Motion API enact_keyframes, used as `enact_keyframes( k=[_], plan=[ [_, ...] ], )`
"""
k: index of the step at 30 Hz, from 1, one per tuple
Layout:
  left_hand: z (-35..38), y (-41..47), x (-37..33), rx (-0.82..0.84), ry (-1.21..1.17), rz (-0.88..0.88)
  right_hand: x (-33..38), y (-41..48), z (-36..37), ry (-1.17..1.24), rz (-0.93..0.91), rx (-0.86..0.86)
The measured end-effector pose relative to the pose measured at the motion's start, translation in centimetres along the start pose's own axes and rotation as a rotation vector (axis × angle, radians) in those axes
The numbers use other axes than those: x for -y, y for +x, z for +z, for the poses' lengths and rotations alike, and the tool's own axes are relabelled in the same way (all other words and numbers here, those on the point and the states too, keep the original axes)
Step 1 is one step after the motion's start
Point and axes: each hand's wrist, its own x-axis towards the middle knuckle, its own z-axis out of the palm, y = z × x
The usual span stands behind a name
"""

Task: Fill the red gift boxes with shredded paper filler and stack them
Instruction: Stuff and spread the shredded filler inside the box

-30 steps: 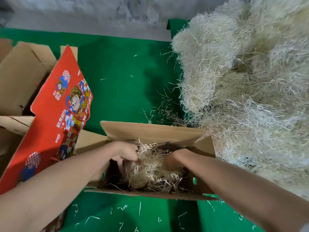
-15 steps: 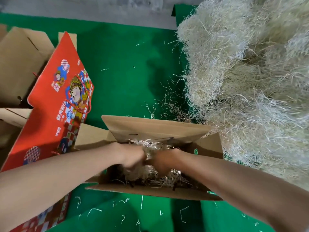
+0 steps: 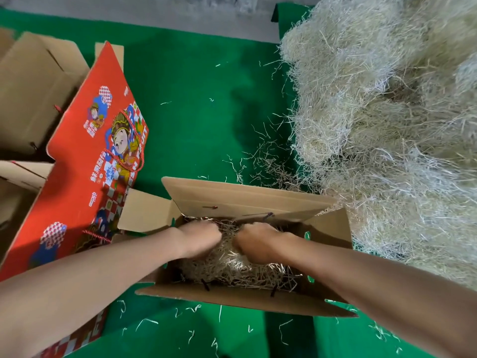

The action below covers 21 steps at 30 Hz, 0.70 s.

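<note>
Pressing: left grip (image 3: 198, 240) and right grip (image 3: 255, 245) on filler (image 3: 232, 267), side by side.
Grip state: fingers buried, blurred; cannot tell.
Box (image 3: 247, 200): open, centre, holding filler.
Pile (image 3: 387, 125): just right of box.

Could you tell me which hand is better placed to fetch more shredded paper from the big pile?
Likely the right hand: the pile lies on its side, just beyond the right flap of the open box. The left hand would have to cross over it.

Open box (image 3: 247, 200) upright, half-full pale filler (image 3: 232, 270).
</note>
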Motion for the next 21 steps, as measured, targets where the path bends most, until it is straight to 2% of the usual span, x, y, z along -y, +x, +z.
enact_keyframes(
  k=[1,3,4,5,7,8,10,12,14,15,17,19,21],
  plan=[
    [-0.4,-0.4,-0.7,0.053,0.007,-0.022,0.1,0.0,-0.2,-0.056,0.027,-0.012],
    [1.1,0.2,-1.0,0.354,0.038,-0.155,-0.4,0.4,0.4,-0.199,0.049,0.184],
    [1.7,0.5,-0.8,0.423,0.083,-0.228,-0.8,0.6,0.9,-0.233,0.032,0.319],
    [2.4,1.0,-0.3,0.447,0.133,-0.204,-1.2,0.8,1.3,-0.227,0.005,0.422],
    [2.1,0.5,0.1,0.563,0.136,-0.190,-1.8,0.9,1.8,-0.138,0.005,0.536],
    [1.9,0.6,0.2,0.581,0.056,-0.195,-1.8,0.8,1.7,-0.114,0.005,0.552],
    [1.6,0.8,0.1,0.538,-0.123,-0.227,-1.4,1.0,1.3,-0.193,-0.021,0.477],
    [0.2,0.1,-0.4,0.466,-0.153,-0.188,-0.4,1.1,0.4,-0.296,-0.024,0.250],
    [0.0,0.3,-0.2,0.313,-0.131,-0.155,1.0,1.5,-0.3,-0.239,-0.030,-0.019],
    [-0.4,0.0,-0.3,0.257,-0.123,-0.171,1.6,2.0,-0.4,-0.195,-0.065,-0.087],
    [-0.1,0.3,0.0,0.168,-0.087,-0.179,2.1,2.9,-0.2,-0.134,-0.124,-0.053],
    [0.7,0.6,0.2,0.291,0.066,-0.192,1.8,4.0,0.7,-0.144,-0.120,0.082],
    [1.7,1.1,0.4,0.445,0.219,-0.230,0.9,4.6,1.7,-0.269,-0.094,0.183]
  ],
)
